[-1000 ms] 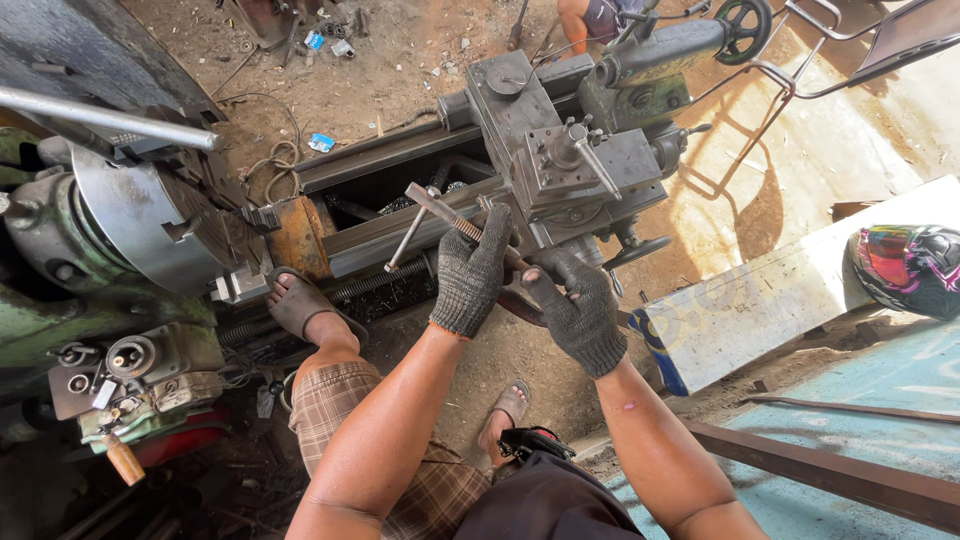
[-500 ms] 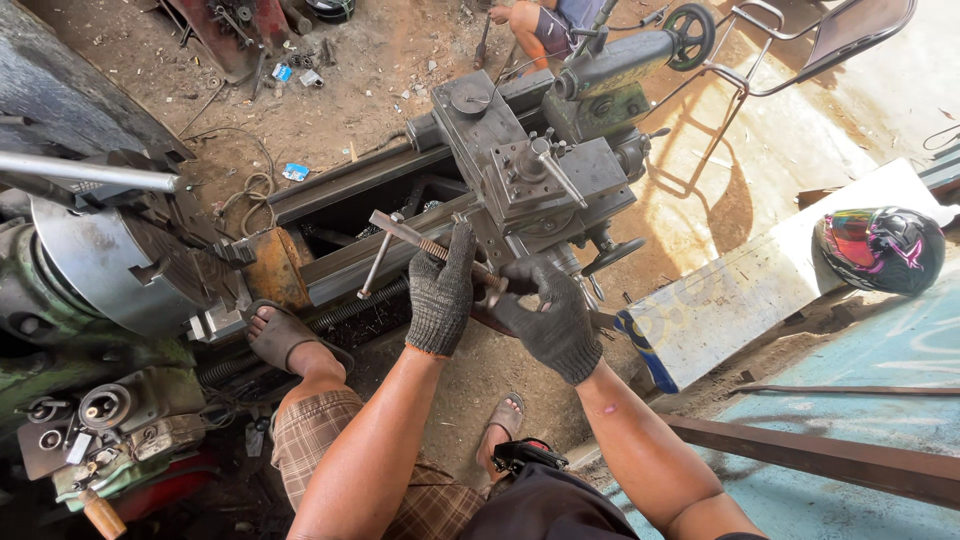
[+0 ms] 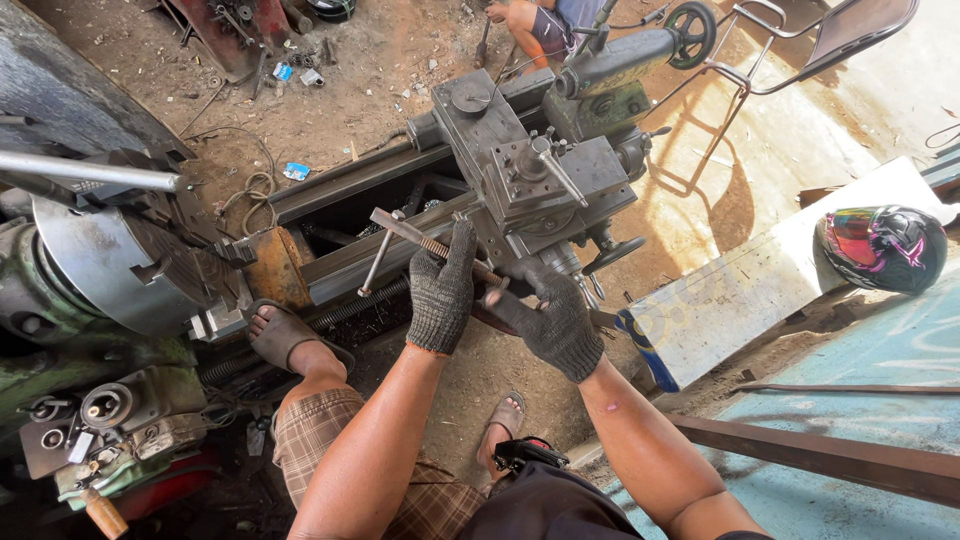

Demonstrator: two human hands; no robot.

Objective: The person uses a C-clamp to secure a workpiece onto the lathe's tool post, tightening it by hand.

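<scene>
Both my hands wear dark knit gloves and meet at the front of a grey lathe carriage (image 3: 545, 180). My left hand (image 3: 442, 290) lies with flat fingers over a threaded T-handle wrench (image 3: 402, 232) that sticks out to the left. My right hand (image 3: 545, 318) is curled around the wrench's near end, just below the carriage. My left foot in a sandal (image 3: 283, 335) rests on the lathe bed (image 3: 350, 265).
A large chuck (image 3: 105, 265) with a steel bar (image 3: 85, 170) sits at the left. Another person's legs (image 3: 530, 22) are beyond the tailstock (image 3: 625, 60). A helmet (image 3: 882, 247) lies on a white board (image 3: 740, 295) at right. A steel beam (image 3: 830, 455) crosses low right.
The view has swung slightly, so the lathe sits higher and further right. My gloved hands stay on the wrench at the carriage; the left has flattened over the shaft.
</scene>
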